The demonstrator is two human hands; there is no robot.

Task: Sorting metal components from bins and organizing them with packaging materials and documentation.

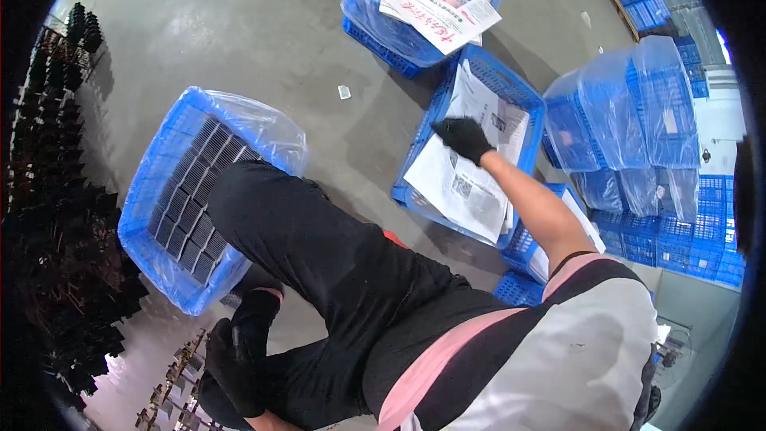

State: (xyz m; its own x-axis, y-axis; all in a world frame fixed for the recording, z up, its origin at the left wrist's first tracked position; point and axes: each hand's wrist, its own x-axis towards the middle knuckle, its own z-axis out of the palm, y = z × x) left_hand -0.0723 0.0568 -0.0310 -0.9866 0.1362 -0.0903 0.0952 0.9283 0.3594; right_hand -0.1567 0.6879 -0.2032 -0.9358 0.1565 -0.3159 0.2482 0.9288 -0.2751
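My right hand point(465, 137), in a black glove, reaches into a blue crate point(533, 124) of printed newspaper sheets. Its fingers are closed at the upper corner of a newspaper point(459, 183), which slopes over the crate's left side. My left hand point(231, 367), also gloved in black, hangs low beside my dark-trousered leg; its fingers look stretched out and nothing shows in them. By my knee stands a blue crate point(148, 199) lined with clear plastic film point(271, 124). Rows of small dark rectangular pieces point(195, 191) fill it, partly hidden by my knee.
Another plastic-wrapped blue crate point(375, 36) with newspapers on top point(447, 0) stands farther off. Wrapped blue crates point(630, 112) are stacked at the right. Dark parts hang in dense rows point(56, 231) along the left. A small white scrap point(344, 92) lies on the floor.
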